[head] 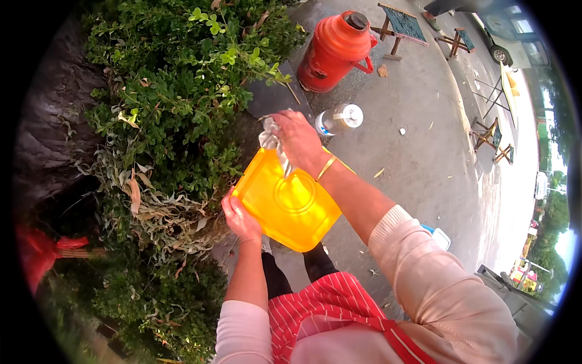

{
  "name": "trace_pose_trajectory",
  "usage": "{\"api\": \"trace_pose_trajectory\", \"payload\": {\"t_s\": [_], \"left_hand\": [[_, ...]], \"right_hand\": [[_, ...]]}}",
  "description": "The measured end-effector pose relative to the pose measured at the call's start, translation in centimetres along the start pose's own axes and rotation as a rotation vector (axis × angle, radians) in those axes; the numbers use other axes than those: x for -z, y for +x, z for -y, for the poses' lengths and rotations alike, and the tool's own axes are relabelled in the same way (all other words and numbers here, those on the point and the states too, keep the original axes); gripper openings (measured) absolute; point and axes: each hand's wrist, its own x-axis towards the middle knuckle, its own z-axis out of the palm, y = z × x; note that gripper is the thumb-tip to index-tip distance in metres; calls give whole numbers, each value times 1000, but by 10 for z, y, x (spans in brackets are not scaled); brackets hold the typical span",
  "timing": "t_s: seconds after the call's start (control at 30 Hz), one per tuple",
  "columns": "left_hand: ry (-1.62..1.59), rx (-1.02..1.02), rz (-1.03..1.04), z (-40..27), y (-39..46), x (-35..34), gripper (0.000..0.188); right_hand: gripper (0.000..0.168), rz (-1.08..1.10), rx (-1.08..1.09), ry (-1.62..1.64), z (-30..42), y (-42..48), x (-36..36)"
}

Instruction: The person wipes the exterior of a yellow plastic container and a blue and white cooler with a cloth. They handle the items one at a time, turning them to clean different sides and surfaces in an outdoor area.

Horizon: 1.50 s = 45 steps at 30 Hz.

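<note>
My left hand (241, 217) grips the left edge of a yellow plastic lid or shallow tray (295, 223), tilted in front of my legs. A raised ring marks its middle, and sunlight falls in patches across it. At the far corner, my right hand (298, 136) holds a crumpled whitish cloth (269, 136) against the yellow plastic. The cloth hangs down onto the surface, partly hidden by my fingers. Just beyond that hand, a clear plastic bottle (338, 119) with a white cap stands on the ground.
A red thermos jug (334, 52) stands beside a leafy bush (182, 91) on the left. Folding stools (404, 25) and a folding table (508, 93) are farther off on the pavement. Near my right elbow lies a blue and white container (440, 237). A vehicle (514, 38) is parked behind.
</note>
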Motion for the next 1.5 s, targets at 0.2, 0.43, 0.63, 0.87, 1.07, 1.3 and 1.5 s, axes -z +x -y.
{"api": "trace_pose_trajectory", "payload": {"t_s": [0.2, 0.43, 0.63, 0.87, 1.07, 1.3, 1.5], "left_hand": [[-133, 75, -21, 2, 1, 3, 36], [-201, 73, 73, 5, 6, 12, 37], [-860, 647, 165, 3, 14, 27, 59], [-996, 636, 365, 7, 26, 45, 84], [-1000, 756, 539, -13, 34, 44, 81], [-626, 398, 380, -6, 36, 20, 43], [-257, 72, 255, -10, 25, 12, 32]], "right_hand": [[26, -41, -195, 44, -18, -9, 7], [44, -45, 78, -274, 44, -19, -43], [57, 263, 277, -10, 94, -98, -82], [59, 151, 83, -292, 121, -104, -48], [59, 125, -67, -161, 128, -113, -88], [67, 371, 8, -142, 104, -200, -47], [61, 288, -119, -251, 74, -259, -15]]}}
